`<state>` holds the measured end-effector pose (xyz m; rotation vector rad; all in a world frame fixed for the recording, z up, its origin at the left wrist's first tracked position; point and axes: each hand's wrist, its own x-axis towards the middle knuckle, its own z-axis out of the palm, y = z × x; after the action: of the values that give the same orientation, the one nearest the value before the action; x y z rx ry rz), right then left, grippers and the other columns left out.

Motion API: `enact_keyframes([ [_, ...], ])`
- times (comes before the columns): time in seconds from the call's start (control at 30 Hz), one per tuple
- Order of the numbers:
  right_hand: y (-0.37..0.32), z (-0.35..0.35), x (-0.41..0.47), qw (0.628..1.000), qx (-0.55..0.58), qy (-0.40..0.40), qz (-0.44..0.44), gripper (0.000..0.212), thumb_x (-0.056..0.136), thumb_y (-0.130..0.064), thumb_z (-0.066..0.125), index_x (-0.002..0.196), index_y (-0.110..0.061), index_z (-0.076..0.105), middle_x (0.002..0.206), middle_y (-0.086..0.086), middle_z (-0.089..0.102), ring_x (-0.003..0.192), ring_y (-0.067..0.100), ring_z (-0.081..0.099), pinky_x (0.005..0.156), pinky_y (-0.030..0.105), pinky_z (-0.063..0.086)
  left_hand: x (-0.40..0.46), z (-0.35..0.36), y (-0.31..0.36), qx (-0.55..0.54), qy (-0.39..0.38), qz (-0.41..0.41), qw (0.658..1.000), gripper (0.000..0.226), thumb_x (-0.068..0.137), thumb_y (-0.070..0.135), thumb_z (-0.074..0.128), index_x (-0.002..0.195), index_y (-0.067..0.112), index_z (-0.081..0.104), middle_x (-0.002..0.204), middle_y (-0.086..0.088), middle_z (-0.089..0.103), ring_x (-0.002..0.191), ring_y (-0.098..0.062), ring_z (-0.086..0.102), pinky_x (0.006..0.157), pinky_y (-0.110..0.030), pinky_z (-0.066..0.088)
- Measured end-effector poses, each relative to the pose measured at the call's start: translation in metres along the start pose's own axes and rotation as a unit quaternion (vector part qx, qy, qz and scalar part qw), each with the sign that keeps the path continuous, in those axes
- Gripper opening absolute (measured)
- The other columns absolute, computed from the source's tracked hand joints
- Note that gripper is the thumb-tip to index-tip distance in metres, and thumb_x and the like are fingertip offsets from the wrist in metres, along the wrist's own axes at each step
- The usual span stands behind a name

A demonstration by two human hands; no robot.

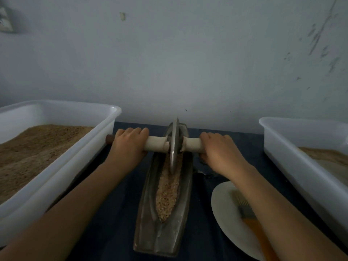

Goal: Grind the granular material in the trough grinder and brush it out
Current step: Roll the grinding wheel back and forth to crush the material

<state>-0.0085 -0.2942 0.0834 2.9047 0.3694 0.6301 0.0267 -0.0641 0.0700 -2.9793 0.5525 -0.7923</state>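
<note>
Here the trough point(165, 204) ran lengthwise away from the person, grain point(167, 194) inside. The left hand point(129, 146) and right hand point(218, 149) gripped the handle point(156, 145) crosswise, wheel point(174, 146) near the far end.

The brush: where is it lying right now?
In the head view the brush lies on the white plate at lower right, between the trough grinder and the right-hand bin, partly hidden under the right forearm.

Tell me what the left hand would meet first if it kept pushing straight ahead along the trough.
Probably the wall: the left hand, gripping the roller handle, has only dark cloth ahead; depth is unclear.
</note>
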Motion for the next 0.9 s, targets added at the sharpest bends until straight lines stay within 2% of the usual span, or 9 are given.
enact_keyframes([
  [0.13,-0.002,-0.012,-0.008,0.997,0.024,-0.069,-0.023,0.017,0.090,-0.024,0.050,0.102,-0.014,0.044,0.103,0.006,0.057,0.089,0.024,0.052,0.065,0.030,0.024,-0.004,-0.013,-0.005,0.014,-0.089,0.026,0.996,0.023,0.086,0.032,0.058,0.100,0.022,0.043,0.109,0.002,0.059,0.099,-0.017,0.057,0.081,-0.028,0.037],
  [0.27,-0.010,-0.039,-0.017,0.971,0.081,-0.226,-0.024,0.020,0.090,-0.024,0.054,0.104,-0.012,0.046,0.086,-0.001,0.049,0.073,0.015,0.044,0.049,0.022,0.025,-0.011,-0.036,-0.005,-0.011,-0.234,0.019,0.972,0.031,0.086,0.029,0.062,0.113,0.024,0.049,0.116,0.002,0.059,0.107,-0.015,0.057,0.091,-0.029,0.044],
  [0.33,-0.012,-0.053,-0.021,0.951,0.107,-0.288,-0.030,0.020,0.089,-0.025,0.057,0.102,-0.011,0.049,0.078,-0.004,0.044,0.067,0.010,0.044,0.050,0.019,0.029,-0.013,-0.051,-0.003,-0.018,-0.297,0.031,0.954,0.037,0.085,0.027,0.064,0.119,0.026,0.050,0.120,0.004,0.058,0.110,-0.012,0.055,0.096,-0.028,0.042],
  [0.37,-0.012,-0.058,-0.023,0.942,0.120,-0.310,-0.037,0.020,0.088,-0.025,0.057,0.099,-0.009,0.052,0.078,-0.002,0.048,0.066,0.010,0.046,0.052,0.021,0.031,-0.014,-0.058,-0.002,-0.018,-0.326,0.039,0.944,0.039,0.085,0.026,0.065,0.121,0.026,0.051,0.121,0.005,0.058,0.111,-0.011,0.054,0.096,-0.026,0.041],
  [0.5,-0.012,-0.070,-0.029,0.924,0.141,-0.351,-0.061,0.025,0.087,-0.025,0.059,0.102,-0.004,0.060,0.084,0.004,0.054,0.072,0.014,0.049,0.057,0.027,0.034,-0.017,-0.071,-0.003,-0.024,-0.398,0.052,0.916,0.037,0.085,0.027,0.064,0.120,0.028,0.051,0.117,0.008,0.058,0.101,-0.006,0.053,0.088,-0.020,0.039],
  [0.6,-0.012,-0.063,-0.025,0.934,0.126,-0.330,-0.052,0.023,0.088,-0.024,0.058,0.100,-0.004,0.056,0.080,0.001,0.053,0.067,0.012,0.048,0.053,0.025,0.032,-0.016,-0.064,-0.004,-0.035,-0.376,0.042,0.925,0.038,0.085,0.025,0.065,0.120,0.027,0.052,0.117,0.007,0.059,0.102,-0.008,0.053,0.088,-0.021,0.039],
  [0.7,-0.008,-0.047,-0.015,0.955,0.112,-0.273,-0.026,0.017,0.087,-0.025,0.057,0.092,-0.017,0.043,0.079,-0.003,0.047,0.067,0.011,0.045,0.052,0.023,0.031,-0.010,-0.047,-0.004,-0.041,-0.292,0.015,0.955,0.036,0.084,0.024,0.065,0.117,0.027,0.052,0.115,0.004,0.060,0.105,-0.013,0.056,0.090,-0.026,0.041],
  [0.8,-0.001,-0.027,-0.007,0.983,0.079,-0.164,-0.013,0.015,0.088,-0.024,0.053,0.094,-0.017,0.041,0.096,0.004,0.055,0.082,0.021,0.052,0.059,0.031,0.030,-0.002,-0.026,-0.001,0.000,-0.160,0.006,0.987,0.026,0.086,0.028,0.060,0.110,0.023,0.048,0.113,0.002,0.059,0.105,-0.018,0.056,0.082,-0.028,0.037],
  [0.9,0.002,-0.008,-0.002,0.999,0.005,-0.044,-0.019,0.020,0.089,-0.026,0.051,0.105,-0.014,0.045,0.106,0.005,0.057,0.097,0.026,0.053,0.067,0.032,0.023,0.001,-0.012,0.002,0.009,-0.061,-0.004,0.998,0.026,0.087,0.028,0.057,0.108,0.019,0.046,0.112,-0.001,0.056,0.106,-0.021,0.053,0.089,-0.033,0.037],
])
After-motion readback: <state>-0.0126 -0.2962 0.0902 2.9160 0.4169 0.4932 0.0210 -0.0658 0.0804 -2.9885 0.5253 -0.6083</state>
